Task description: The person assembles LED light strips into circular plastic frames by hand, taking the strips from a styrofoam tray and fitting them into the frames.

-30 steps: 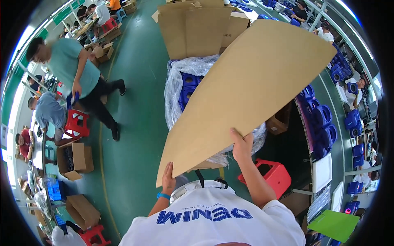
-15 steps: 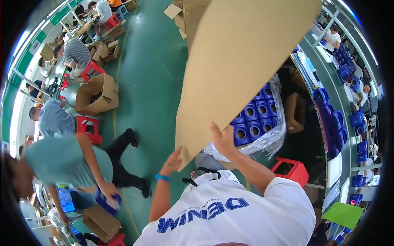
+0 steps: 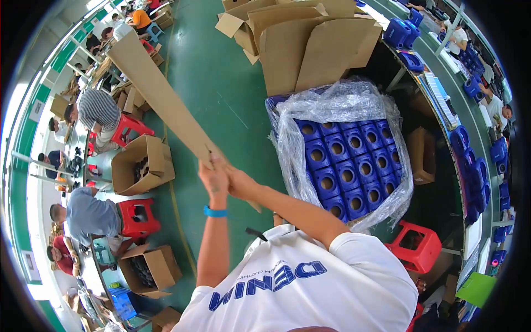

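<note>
A long brown cardboard sheet [image 3: 166,99] slants up and to the left, seen nearly edge-on and looking narrow. Its lower end is in both my hands, which meet close together in front of my chest. My left hand [image 3: 213,177], with a blue band on the wrist, is closed on the cardboard. Fingers of my right hand [image 3: 239,181] are closed there too, partly hidden against the left. To the right of my hands lies a stack of blue plastic housings [image 3: 359,155] with round holes, set in rows inside crumpled clear plastic wrap [image 3: 348,99].
Upright cardboard sheets [image 3: 343,50] stand behind the wrapped housings. A red stool [image 3: 423,255] is at my right, beside a long bench with more blue parts [image 3: 463,166]. Open cartons [image 3: 160,157] and seated people line the left side along a green floor [image 3: 213,72].
The cardboard sheet has swung left and turned edge-on, uncovering the blue housings. My right hand has moved left to meet my left hand. The person walking at the left has gone from view.
</note>
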Demonstrator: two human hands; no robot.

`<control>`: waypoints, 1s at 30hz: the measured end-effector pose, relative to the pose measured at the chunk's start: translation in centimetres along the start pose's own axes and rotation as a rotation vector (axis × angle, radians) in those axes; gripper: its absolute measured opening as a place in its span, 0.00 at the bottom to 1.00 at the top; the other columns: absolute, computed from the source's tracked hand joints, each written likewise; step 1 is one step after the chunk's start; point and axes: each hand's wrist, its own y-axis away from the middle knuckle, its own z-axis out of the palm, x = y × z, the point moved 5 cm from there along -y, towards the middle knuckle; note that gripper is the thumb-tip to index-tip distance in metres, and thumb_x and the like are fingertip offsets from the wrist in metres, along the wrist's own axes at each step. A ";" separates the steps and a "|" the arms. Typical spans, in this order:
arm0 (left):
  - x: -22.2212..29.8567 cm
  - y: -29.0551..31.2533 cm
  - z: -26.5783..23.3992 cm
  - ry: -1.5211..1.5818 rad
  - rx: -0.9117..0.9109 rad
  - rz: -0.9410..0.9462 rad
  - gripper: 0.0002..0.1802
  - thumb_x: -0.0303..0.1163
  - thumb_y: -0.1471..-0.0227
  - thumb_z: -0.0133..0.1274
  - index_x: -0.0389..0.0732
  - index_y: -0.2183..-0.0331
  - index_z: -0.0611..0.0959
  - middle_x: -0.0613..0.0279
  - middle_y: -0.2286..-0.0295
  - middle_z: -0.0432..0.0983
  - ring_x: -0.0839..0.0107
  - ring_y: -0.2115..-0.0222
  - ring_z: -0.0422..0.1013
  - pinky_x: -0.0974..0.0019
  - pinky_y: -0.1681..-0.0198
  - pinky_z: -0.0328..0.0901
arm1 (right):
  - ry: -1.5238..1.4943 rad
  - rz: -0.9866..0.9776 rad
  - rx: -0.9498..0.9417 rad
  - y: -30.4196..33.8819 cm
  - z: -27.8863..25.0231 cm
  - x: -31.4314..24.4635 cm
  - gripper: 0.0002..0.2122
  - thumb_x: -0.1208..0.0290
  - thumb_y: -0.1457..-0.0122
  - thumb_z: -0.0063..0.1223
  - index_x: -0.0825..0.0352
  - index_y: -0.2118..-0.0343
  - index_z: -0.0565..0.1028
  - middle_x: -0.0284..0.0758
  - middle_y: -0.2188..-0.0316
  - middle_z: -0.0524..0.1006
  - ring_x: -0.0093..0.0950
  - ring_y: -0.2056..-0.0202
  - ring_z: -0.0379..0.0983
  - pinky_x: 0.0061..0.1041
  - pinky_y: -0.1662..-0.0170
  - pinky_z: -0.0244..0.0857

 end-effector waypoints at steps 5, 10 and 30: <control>2.5 -16.0 -2.3 -0.024 -0.012 0.120 0.16 0.35 0.32 0.54 0.31 0.52 0.80 0.59 0.59 0.82 0.70 0.60 0.74 0.62 0.55 0.70 | 0.563 -0.197 -0.213 -8.5 -9.3 -0.9 0.27 0.59 0.35 0.59 0.70 0.38 0.71 0.48 0.36 0.70 0.46 0.36 0.68 0.40 0.33 0.62; -0.9 -30.2 -2.6 -0.236 -0.269 0.033 0.19 0.36 0.33 0.56 0.32 0.47 0.80 0.57 0.53 0.82 0.69 0.53 0.75 0.62 0.49 0.70 | 0.917 -0.215 0.309 -20.8 -28.7 -3.5 0.23 0.66 0.37 0.61 0.72 0.42 0.74 0.52 0.42 0.75 0.50 0.38 0.68 0.43 0.33 0.61; -7.5 -68.2 19.4 -0.220 -0.899 -0.017 0.13 0.34 0.36 0.60 0.31 0.60 0.85 0.69 0.73 0.80 0.79 0.72 0.70 0.66 0.68 0.68 | 1.474 0.171 0.033 -55.9 -44.9 -0.9 0.04 0.76 0.45 0.52 0.66 0.70 0.79 0.42 0.65 0.77 0.44 0.57 0.77 0.40 0.53 0.72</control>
